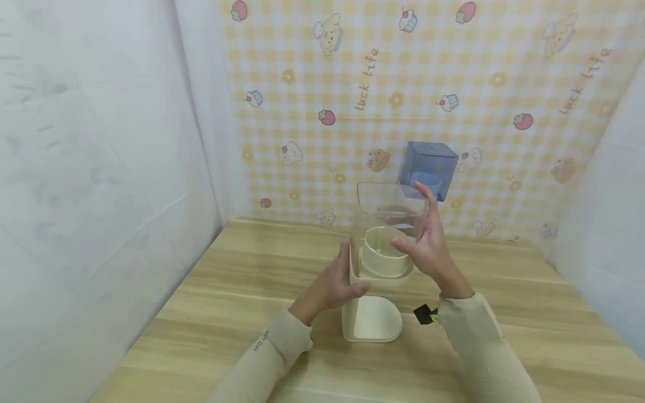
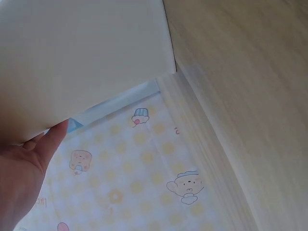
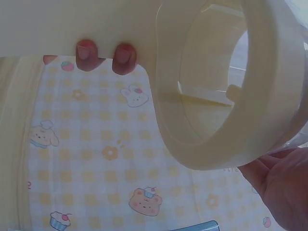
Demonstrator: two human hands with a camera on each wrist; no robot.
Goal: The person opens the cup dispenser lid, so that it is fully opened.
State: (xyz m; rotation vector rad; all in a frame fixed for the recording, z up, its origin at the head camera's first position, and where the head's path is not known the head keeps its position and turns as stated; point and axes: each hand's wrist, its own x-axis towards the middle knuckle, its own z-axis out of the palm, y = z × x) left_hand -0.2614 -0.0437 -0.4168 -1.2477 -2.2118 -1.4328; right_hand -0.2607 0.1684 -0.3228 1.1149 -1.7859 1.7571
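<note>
A tall cream dispenser stand (image 1: 379, 318) with a flat rounded foot is between both hands. Its upper shelf carries a round cream collar (image 1: 385, 264), and a clear open-topped tank (image 1: 390, 197) rises above it. My left hand (image 1: 335, 280) grips the stand's left side, thumb in front; its fingertips (image 3: 124, 57) curl round the cream panel's edge in the right wrist view. My right hand (image 1: 428, 246) holds the clear tank's right side, thumb toward me and index finger pointing up. From below, the collar's wide round opening shows in the right wrist view.
A translucent blue box (image 1: 428, 168) with a round part inside shows against the yellow checked backdrop (image 1: 302, 123). A small black item (image 1: 425, 314) is beside the right sleeve over the wooden table (image 1: 201, 330). White sheets (image 1: 101, 168) hang at both sides.
</note>
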